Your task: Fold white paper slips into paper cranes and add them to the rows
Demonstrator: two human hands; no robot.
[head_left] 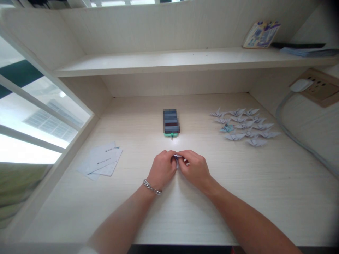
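Observation:
Near the middle of the desk, my left hand [163, 165] and my right hand [192, 165] meet with their fingertips pinched on a small folded piece of white paper [177, 163]. Most of the paper is hidden behind my fingers, so its folded shape cannot be made out. A silver chain bracelet [152, 187] circles my left wrist. Several folded paper cranes [245, 124] stand in a group to the right, nearly all white. One of them is a light blue crane [227, 127]. Off to the left lie several overlapping sheets of white paper [103, 160] with faint print.
Beyond my hands lies a phone [171, 121] with a green edge, its screen blurred out. A shelf [159, 63] spans the back and carries a small box [261, 34]. At right, a grey cable [296, 141] runs down from a wall socket [321, 86].

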